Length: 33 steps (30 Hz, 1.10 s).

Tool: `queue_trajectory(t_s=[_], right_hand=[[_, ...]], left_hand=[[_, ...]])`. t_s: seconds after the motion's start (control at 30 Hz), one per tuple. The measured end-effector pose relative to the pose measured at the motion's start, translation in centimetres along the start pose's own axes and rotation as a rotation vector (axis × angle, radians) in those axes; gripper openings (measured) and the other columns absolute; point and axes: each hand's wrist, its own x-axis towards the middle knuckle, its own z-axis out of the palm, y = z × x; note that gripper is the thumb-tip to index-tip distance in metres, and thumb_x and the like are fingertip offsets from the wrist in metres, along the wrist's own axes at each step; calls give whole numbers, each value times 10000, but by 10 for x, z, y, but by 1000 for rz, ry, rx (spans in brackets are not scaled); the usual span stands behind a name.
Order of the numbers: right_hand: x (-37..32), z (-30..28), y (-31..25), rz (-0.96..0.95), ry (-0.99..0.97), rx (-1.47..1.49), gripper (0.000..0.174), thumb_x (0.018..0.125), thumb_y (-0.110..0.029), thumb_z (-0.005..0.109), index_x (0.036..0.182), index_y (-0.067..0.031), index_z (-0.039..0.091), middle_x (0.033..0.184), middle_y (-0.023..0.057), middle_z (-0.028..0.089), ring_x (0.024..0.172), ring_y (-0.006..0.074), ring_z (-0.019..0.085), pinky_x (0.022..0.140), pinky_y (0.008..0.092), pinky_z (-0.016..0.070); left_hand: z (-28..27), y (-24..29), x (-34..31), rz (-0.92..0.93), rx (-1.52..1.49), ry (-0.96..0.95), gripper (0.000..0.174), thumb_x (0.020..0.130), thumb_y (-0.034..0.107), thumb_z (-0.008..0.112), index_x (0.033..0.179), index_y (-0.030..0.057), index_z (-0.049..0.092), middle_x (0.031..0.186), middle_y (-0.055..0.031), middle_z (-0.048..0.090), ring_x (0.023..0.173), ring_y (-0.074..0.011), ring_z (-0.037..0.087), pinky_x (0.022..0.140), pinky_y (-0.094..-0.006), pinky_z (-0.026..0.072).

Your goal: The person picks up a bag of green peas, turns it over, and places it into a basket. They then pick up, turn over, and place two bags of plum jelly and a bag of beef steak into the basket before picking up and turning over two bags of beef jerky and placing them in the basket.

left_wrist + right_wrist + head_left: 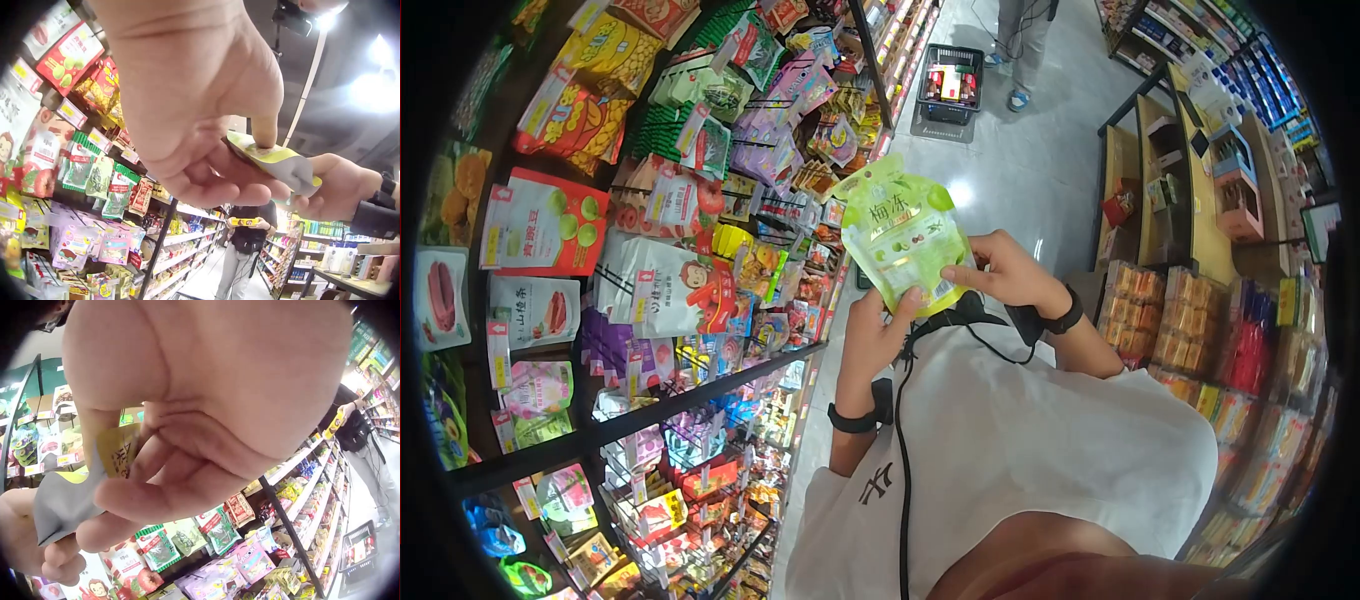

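A green snack pouch with plum pictures and Chinese lettering is held up in front of the chest, its printed face showing in the head view. My left hand pinches its lower left corner, thumb on the front and fingers behind. At the lower right edge, my right hand grips it the same way. In the left wrist view the pouch is seen edge-on, between the left thumb and curled fingers. Its grey bottom faces the camera in the right wrist view, beside the right fingers.
Racks of hanging snack bags line the left side, a dark rail running across them. Ahead on the floor stands a black shopping basket with goods inside. Another person stands farther down the aisle. Wooden shelves are on the right.
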Motion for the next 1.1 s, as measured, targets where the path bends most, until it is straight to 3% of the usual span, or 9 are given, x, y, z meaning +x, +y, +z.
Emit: queue_trajectory(t_s=[0.03,0.13,0.23,0.33,0.43,0.53,0.73,0.83,1.1], right_hand=[[4,-14,4,-12,-7,-12,300,946,-265,728,1042,18,713,557,97,516,485,101,397,480,317,341],[17,-58,6,66,-67,-128,273,957,-217,729,1069,32,719,704,63,681,593,51,535,547,265,441],[26,-81,24,84,-70,35,270,954,-210,732,1072,32,720,743,67,697,623,51,547,567,261,455],[35,-99,39,50,-95,52,262,954,-204,730,1083,24,722,764,58,701,632,52,537,576,260,457],[46,-116,44,101,-142,-18,263,956,-207,728,1088,21,718,760,50,696,625,54,525,579,259,456],[56,-124,51,93,-151,-30,267,959,-212,725,1085,23,716,755,52,689,627,54,525,575,261,454],[75,-127,52,112,-100,7,257,950,-211,731,1074,14,722,736,56,677,618,53,517,557,267,440],[86,-122,50,4,-11,-40,266,937,-252,735,1032,-4,738,539,56,504,478,83,379,463,309,317],[127,-101,27,-51,8,-38,259,935,-240,733,1010,8,732,561,73,527,483,89,405,467,313,337]], left_hand=[[12,1,10,18,-28,23,335,1004,263,644,1127,-49,657,930,-169,756,847,-223,745,738,-328,550],[40,8,38,-64,-14,42,333,1009,267,637,1104,-53,648,895,-163,749,793,-213,734,698,-332,544],[61,13,60,-29,2,88,336,1013,274,631,1083,-54,638,857,-160,740,728,-200,720,653,-333,536],[74,14,74,-109,-19,79,344,1014,286,630,1086,-50,633,838,-156,737,693,-191,715,626,-323,532],[86,6,83,-193,-69,74,345,1037,273,603,1165,-45,637,948,-113,728,769,-140,704,675,-287,543],[89,7,94,-252,-86,81,352,1039,275,598,1181,-46,629,964,-117,724,762,-141,700,677,-289,549],[75,4,121,-151,18,40,352,1045,271,591,1194,-47,616,990,-130,720,756,-143,699,688,-294,554],[64,9,133,-151,-16,66,353,1017,294,628,1106,-47,627,853,-148,735,746,-175,710,655,-317,527],[23,-1,149,-44,-58,129,355,1020,298,622,1133,-38,632,829,-129,722,722,-164,692,653,-316,520]])
